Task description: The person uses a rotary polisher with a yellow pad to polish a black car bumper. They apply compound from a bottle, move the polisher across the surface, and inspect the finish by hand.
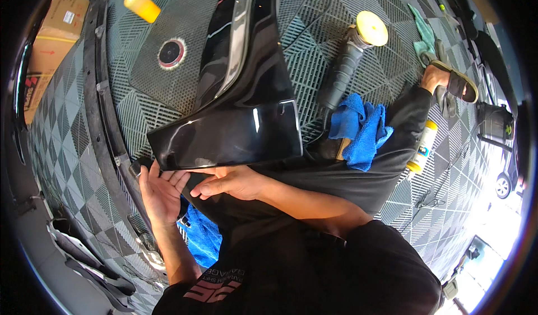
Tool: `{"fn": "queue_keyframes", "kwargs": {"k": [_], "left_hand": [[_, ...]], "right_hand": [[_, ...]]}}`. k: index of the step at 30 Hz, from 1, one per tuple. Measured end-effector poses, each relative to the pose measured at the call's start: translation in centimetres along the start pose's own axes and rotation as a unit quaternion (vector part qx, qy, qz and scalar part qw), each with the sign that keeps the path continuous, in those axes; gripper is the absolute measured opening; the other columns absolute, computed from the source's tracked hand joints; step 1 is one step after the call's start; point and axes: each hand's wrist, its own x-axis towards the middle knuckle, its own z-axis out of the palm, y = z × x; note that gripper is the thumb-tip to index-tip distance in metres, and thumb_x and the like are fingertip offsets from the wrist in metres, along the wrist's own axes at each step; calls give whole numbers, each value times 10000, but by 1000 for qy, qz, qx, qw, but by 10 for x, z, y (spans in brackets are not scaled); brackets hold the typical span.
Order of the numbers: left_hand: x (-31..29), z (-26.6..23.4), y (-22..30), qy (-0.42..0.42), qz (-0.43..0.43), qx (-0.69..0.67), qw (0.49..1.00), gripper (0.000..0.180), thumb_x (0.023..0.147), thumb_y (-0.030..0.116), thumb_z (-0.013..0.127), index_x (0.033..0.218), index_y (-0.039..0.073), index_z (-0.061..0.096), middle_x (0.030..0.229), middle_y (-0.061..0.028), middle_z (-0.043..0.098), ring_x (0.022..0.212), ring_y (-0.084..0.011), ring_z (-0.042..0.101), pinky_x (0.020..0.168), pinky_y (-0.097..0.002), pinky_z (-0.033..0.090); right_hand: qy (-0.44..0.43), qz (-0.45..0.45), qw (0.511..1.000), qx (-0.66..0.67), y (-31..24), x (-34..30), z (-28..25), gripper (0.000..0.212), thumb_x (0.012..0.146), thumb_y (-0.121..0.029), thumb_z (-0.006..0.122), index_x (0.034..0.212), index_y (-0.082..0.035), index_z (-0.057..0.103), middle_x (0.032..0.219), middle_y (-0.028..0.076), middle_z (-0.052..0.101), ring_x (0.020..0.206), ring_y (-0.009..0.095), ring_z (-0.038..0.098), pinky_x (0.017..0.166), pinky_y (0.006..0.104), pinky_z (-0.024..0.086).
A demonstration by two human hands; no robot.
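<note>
A glossy black car body panel (230,133), curved and shiny, lies in front of me with its near edge by my lap. My left hand (161,196) is palm up at its near left corner, fingers apart and stretched toward the edge, some fingertips close beneath it. Beside it, my right hand (232,183) points left along the same edge, its thumb and fingers extended and apart. Neither hand visibly holds anything. Whether the fingertips touch the panel I cannot tell.
A polisher (350,57) with a yellow pad lies right of the panel. Blue cloths (358,130) rest on my right leg; another blue cloth (203,236) is by my left side. A yellow bottle (143,7), round brush (171,53), white-and-yellow bottle (423,147) and cardboard boxes (53,52) surround me.
</note>
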Motion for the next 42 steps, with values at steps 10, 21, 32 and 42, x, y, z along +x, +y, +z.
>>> {"fn": "queue_keyframes", "kwargs": {"k": [10, 21, 32, 42], "left_hand": [[0, 23, -6, 90, 25, 4, 996, 670, 1012, 599, 495, 1456, 100, 431, 965, -215, 724, 864, -380, 750, 807, -518, 642], [-19, -6, -26, 154, 27, 38, 987, 820, 983, 687, 437, 1599, 152, 354, 916, -146, 696, 763, -300, 723, 650, -438, 642], [-39, -4, -32, 208, 3, -4, 978, 796, 977, 705, 412, 1565, 168, 418, 959, -167, 691, 790, -314, 719, 625, -456, 639], [-60, -18, -12, 230, -31, -49, 971, 792, 929, 773, 472, 1347, 111, 589, 983, -176, 667, 717, -353, 682, 699, -521, 638]], "right_hand": [[55, 68, 996, -4, 21, -54, -13, 689, 971, -172, 736, 1532, 33, 395, 1471, 192, 543, 1145, 196, 649, 995, 343, 527], [219, -221, 948, -70, -146, -158, -76, 531, 1035, -396, 592, 1387, 1, 577, 1248, 161, 699, 1114, 275, 675, 965, 409, 541], [346, -201, 915, 56, -204, 51, -126, 1009, 943, -732, 534, 1589, 12, 318, 1527, 232, 477, 1299, 306, 532, 1104, 458, 417], [423, -260, 866, -63, -179, 85, -99, 980, 907, -551, 763, 1465, 173, 411, 1410, 220, 598, 1274, 262, 575, 1087, 342, 449]]}}
